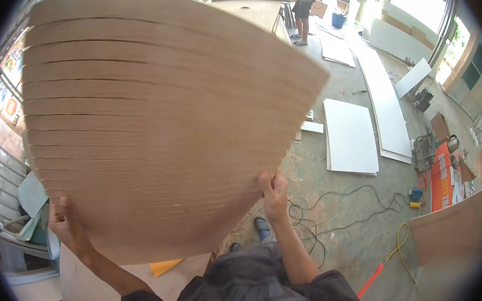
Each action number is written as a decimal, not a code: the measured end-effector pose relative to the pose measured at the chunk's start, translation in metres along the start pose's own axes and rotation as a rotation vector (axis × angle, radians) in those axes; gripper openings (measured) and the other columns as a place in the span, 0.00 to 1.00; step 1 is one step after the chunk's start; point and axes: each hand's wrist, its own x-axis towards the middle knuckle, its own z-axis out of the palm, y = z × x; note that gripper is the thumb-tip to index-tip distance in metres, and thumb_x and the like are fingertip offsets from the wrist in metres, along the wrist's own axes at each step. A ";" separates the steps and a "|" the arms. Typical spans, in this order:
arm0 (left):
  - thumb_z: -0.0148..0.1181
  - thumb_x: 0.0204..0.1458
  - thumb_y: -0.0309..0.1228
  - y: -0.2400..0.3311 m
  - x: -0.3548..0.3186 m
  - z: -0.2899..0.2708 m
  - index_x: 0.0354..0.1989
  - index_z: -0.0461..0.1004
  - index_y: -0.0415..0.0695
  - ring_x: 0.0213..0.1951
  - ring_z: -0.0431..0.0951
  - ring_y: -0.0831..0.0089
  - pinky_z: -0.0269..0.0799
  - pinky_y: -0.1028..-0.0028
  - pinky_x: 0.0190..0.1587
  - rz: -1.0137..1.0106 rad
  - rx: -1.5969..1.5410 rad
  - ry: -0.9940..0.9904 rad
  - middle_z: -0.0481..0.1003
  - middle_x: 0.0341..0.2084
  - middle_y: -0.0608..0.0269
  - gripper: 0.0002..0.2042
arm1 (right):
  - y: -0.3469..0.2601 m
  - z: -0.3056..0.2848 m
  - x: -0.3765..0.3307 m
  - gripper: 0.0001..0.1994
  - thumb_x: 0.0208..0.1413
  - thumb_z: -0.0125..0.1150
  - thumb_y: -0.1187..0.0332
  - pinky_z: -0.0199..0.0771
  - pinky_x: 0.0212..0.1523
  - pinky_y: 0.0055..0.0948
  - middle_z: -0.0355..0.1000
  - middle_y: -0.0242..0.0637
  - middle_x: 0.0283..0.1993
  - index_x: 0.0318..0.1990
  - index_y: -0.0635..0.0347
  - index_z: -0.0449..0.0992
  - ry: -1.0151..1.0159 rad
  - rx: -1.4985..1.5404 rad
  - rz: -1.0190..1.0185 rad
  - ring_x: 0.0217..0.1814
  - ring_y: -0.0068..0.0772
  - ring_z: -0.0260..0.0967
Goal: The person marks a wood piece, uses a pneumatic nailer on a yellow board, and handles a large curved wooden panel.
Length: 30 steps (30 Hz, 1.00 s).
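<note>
A large brown plywood sheet [159, 104] fills the left and middle of the view, raised in front of me and bowed along its lower part. Several parallel slits run inward from its left edge. My left hand [64, 221] is closed on the sheet's lower left edge, thumb on the near face. Gripping the right edge is my right hand [273, 195], its fingers curled round it. Beneath the sheet, a yellow-orange piece [165, 267] lies on a pale board [100, 284]. Whatever stands behind the sheet is hidden.
White panels [352, 138] and a long white board [383, 105] lie on the floor to the right. Black cables [327, 205] and a yellow hose [402, 242] trail near my feet. An orange box [441, 176] stands farther right. Another person [303, 11] stands at the back.
</note>
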 end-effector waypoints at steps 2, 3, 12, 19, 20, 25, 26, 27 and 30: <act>0.71 0.53 0.52 0.020 -0.007 0.009 0.34 0.76 0.40 0.31 0.72 0.80 0.67 0.79 0.36 0.059 0.000 -0.077 0.77 0.29 0.68 0.24 | 0.045 -0.015 -0.026 0.28 0.69 0.58 0.52 0.69 0.60 0.29 0.71 0.39 0.64 0.65 0.66 0.65 0.040 0.256 0.092 0.64 0.31 0.69; 0.75 0.51 0.48 0.021 -0.011 0.004 0.32 0.75 0.40 0.29 0.72 0.80 0.67 0.79 0.34 0.044 0.017 -0.134 0.77 0.27 0.70 0.22 | 0.065 -0.021 -0.041 0.29 0.70 0.56 0.51 0.69 0.61 0.31 0.71 0.38 0.65 0.66 0.64 0.64 0.034 0.280 0.166 0.65 0.32 0.68; 0.86 0.28 0.33 0.092 -0.032 0.033 0.24 0.72 0.40 0.23 0.74 0.78 0.69 0.76 0.29 0.298 0.388 -0.391 0.76 0.19 0.63 0.24 | 0.090 -0.124 -0.067 0.41 0.67 0.52 0.39 0.74 0.58 0.49 0.57 0.44 0.74 0.77 0.55 0.47 -0.028 0.536 0.606 0.65 0.47 0.68; 0.87 0.21 0.43 0.050 -0.034 0.003 0.23 0.72 0.43 0.19 0.72 0.61 0.65 0.69 0.25 0.526 0.570 -0.486 0.72 0.17 0.61 0.28 | 0.115 -0.101 -0.025 0.39 0.64 0.66 0.52 0.76 0.61 0.45 0.59 0.48 0.74 0.76 0.52 0.54 -0.401 -0.395 0.506 0.65 0.47 0.71; 0.87 0.22 0.45 0.047 -0.037 0.002 0.22 0.72 0.44 0.19 0.71 0.61 0.65 0.69 0.25 0.569 0.564 -0.470 0.72 0.16 0.62 0.28 | 0.119 -0.091 -0.020 0.38 0.63 0.67 0.54 0.76 0.60 0.44 0.62 0.48 0.73 0.75 0.53 0.56 -0.384 -0.409 0.530 0.63 0.45 0.73; 0.86 0.23 0.51 0.026 -0.055 0.012 0.19 0.69 0.46 0.18 0.70 0.62 0.63 0.66 0.24 0.698 0.571 -0.424 0.68 0.15 0.65 0.30 | 0.125 -0.065 -0.008 0.30 0.62 0.69 0.62 0.78 0.56 0.44 0.71 0.50 0.64 0.68 0.59 0.65 -0.296 -0.643 0.518 0.57 0.44 0.77; 0.85 0.24 0.54 0.023 -0.057 0.013 0.18 0.68 0.47 0.17 0.69 0.64 0.62 0.67 0.23 0.717 0.582 -0.429 0.66 0.13 0.66 0.30 | 0.128 -0.062 -0.003 0.28 0.62 0.69 0.62 0.79 0.54 0.44 0.72 0.51 0.63 0.66 0.60 0.67 -0.309 -0.732 0.457 0.56 0.46 0.78; 0.84 0.25 0.55 0.021 -0.061 0.013 0.18 0.68 0.47 0.17 0.68 0.65 0.62 0.67 0.22 0.699 0.590 -0.428 0.66 0.13 0.66 0.31 | 0.130 -0.061 0.002 0.27 0.61 0.69 0.63 0.79 0.52 0.44 0.73 0.52 0.62 0.64 0.61 0.68 -0.321 -0.818 0.393 0.54 0.47 0.79; 0.83 0.27 0.57 0.016 -0.069 0.017 0.16 0.66 0.47 0.16 0.68 0.68 0.60 0.70 0.21 0.667 0.587 -0.440 0.65 0.12 0.67 0.32 | 0.141 -0.068 0.019 0.23 0.60 0.70 0.64 0.79 0.48 0.44 0.76 0.54 0.57 0.59 0.63 0.73 -0.347 -0.970 0.294 0.50 0.51 0.80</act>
